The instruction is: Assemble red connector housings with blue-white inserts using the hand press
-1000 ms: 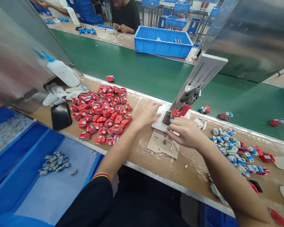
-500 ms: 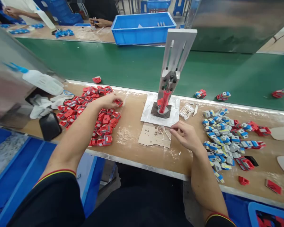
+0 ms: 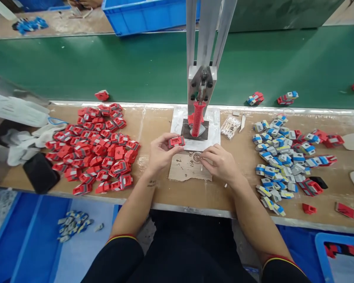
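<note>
My left hand (image 3: 162, 152) is closed around a red plastic part (image 3: 176, 142) with a recessed face and grey edging, held up in front of the press. My right hand (image 3: 220, 161) pinches a thin cotton swab, mostly covered by the fingers, at a small round dish (image 3: 197, 157). That dish sits on a torn piece of cardboard (image 3: 183, 169) with dark marks. Just behind stands a hand press (image 3: 203, 84) with a red handle (image 3: 198, 118) on a white base plate (image 3: 177, 122). Loose cotton swabs (image 3: 231, 126) lie in a bundle right of the base.
Red parts (image 3: 91, 147) are heaped at left, beside a black phone (image 3: 40, 173) and white gloves (image 3: 23, 143). Blue-and-grey parts (image 3: 279, 165) are spread at right. Behind runs a green belt (image 3: 147, 70) carrying a few parts; a blue crate (image 3: 144, 17) stands beyond it.
My left hand has come from the red heap to the middle, bringing a red part. My right hand has moved in slightly over the dish. The view has tilted down.
</note>
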`<action>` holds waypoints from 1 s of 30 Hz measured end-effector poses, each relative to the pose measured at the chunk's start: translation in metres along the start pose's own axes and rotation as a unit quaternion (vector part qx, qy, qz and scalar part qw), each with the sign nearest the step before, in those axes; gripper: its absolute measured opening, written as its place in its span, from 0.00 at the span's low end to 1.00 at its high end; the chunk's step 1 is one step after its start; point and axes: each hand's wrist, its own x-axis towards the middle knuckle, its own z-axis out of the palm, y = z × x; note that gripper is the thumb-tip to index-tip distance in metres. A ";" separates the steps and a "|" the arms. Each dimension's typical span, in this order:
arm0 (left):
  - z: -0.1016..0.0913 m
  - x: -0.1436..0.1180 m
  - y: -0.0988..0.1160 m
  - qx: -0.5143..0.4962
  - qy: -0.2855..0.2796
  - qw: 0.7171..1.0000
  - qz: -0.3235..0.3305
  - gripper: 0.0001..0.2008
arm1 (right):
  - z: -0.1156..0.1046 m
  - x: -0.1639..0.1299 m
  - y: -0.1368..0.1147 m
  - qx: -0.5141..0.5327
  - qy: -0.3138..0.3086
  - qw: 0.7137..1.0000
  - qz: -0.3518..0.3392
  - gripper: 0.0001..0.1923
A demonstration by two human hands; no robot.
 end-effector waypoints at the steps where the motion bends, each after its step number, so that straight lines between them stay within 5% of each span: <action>1: 0.000 -0.002 -0.006 -0.021 0.001 1.000 -0.015 0.25 | 0.001 0.001 -0.001 -0.012 0.017 1.000 0.002 0.10; 6: 0.000 -0.016 -0.012 -0.033 -0.025 0.999 -0.027 0.25 | 0.008 0.006 -0.005 -0.033 0.043 0.998 0.038 0.09; 14: 0.009 -0.023 -0.008 0.028 -0.012 0.999 0.041 0.20 | 0.001 0.005 -0.006 0.076 0.030 0.996 0.037 0.09; 18: 0.010 -0.025 -0.005 0.054 -0.010 0.996 0.073 0.18 | -0.016 0.002 -0.011 0.139 0.134 0.977 0.087 0.08; 22: 0.014 -0.028 0.004 0.097 -0.046 0.989 0.102 0.16 | -0.018 0.000 -0.019 0.266 0.249 0.920 0.145 0.09; 25: 0.018 -0.030 0.010 0.112 -0.074 0.983 0.125 0.16 | -0.008 0.002 -0.026 0.306 0.269 0.900 0.156 0.11; 30: 0.022 -0.032 0.013 0.121 -0.085 0.980 0.133 0.16 | 0.002 0.006 -0.032 0.309 0.248 0.905 0.156 0.14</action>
